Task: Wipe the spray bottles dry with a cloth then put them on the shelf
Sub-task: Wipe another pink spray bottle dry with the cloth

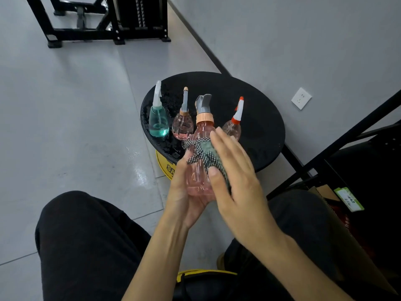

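Note:
My left hand (184, 192) grips a pink spray bottle (199, 177) with an orange collar and grey nozzle, holding it upright in front of me. With straight fingers, my right hand (234, 177) presses a checked cloth (206, 155) against the bottle's side. Three more bottles stand on the round black table (260, 127): a teal one (158, 124) at the left, a small pink one (182, 127) beside it, and a pink one with a red-and-white nozzle (233, 124) partly behind my right fingers.
A black shelf frame (347, 148) stands to the right, with a cardboard box (325, 192) and a green label on it. Black gym equipment (104, 22) sits far across the grey floor. The wall with a socket (301, 98) is behind the table. My knees are below.

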The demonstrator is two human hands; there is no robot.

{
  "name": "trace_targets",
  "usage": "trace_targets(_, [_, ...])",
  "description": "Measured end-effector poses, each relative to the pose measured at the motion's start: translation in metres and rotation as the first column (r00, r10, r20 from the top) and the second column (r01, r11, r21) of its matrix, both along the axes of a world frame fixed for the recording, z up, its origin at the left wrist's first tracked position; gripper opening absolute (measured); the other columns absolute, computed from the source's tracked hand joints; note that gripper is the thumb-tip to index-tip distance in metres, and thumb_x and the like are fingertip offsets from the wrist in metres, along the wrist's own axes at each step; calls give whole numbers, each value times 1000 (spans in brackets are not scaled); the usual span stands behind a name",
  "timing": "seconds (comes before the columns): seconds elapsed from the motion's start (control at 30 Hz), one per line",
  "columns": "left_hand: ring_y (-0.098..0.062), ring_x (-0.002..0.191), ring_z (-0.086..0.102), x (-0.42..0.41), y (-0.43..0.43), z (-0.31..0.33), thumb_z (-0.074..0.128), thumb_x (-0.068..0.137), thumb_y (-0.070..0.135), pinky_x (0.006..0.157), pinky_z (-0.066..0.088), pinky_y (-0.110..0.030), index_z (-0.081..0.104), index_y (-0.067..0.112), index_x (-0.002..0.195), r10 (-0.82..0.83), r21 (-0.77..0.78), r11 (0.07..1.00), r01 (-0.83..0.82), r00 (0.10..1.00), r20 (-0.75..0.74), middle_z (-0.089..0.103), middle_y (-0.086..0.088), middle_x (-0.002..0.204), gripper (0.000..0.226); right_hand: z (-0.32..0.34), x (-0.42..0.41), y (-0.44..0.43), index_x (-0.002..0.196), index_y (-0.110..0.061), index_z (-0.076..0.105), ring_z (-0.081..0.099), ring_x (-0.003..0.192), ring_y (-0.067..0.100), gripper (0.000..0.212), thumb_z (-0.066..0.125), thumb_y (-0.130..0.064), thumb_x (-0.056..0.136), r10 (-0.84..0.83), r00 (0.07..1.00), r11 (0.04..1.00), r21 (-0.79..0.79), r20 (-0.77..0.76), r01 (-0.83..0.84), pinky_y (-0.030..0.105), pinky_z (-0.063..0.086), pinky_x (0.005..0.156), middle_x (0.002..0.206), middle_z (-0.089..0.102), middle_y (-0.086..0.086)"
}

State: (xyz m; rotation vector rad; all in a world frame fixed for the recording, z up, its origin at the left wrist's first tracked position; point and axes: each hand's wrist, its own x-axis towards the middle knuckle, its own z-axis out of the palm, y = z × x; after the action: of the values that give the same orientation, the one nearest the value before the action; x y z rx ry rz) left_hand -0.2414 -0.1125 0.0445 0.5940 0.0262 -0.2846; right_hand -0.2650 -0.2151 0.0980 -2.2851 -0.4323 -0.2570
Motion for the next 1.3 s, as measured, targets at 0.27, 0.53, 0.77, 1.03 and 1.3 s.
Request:
trace_targets(0.27, [-33,88,70,3,-5,0,77,60,59,71,58,-44,66,10,116,-121,79,990,118,992,34,71,-17,104,76,17,52,-17,138,-33,47,58,117,7,43,41,-38,96,-7,950,932,342,-313,120,39,43,105,126,62,-10])
trace_targets(0.53, [-17,81,71,4,2,-2,34,95,46,63,59,-32,69,15,108,6,-6,1000,-7,998,-55,73,-6,95,48,-4,-4,-6,148,-24,32,23,140,-5,48,40,-21,100,10,990,971,239,-144,25,18,21,115,152,31,-16])
trace_targets(0.77, [-17,93,70,7,-1,-13,66,77,43,78,59,-30,76,17,100,13,29,1000,-12,999,-51,73,-7,103,37,-3,5,8,148,-18,34,12,147,15,53,32,-24,96,-21,992,980,-195,126,46,22,7,118,156,27,-6])
trace_targets(1.03, [-19,86,71,9,-7,-23,55,75,54,63,59,-35,75,21,98,-15,32,999,19,994,-106,73,-6,97,46,1,35,2,146,-23,36,12,146,8,48,36,-28,99,7,1000,985,-170,-9,-8,29,13,119,155,28,-14])
trace_targets(1.3, [-24,92,71,45,4,-54,67,57,74,70,60,-34,62,8,120,-35,13,999,38,982,-183,70,-15,110,92,-48,23,-12,141,-15,45,22,145,13,49,48,-8,93,61,997,995,-80,43,-57,13,14,115,150,37,-8])
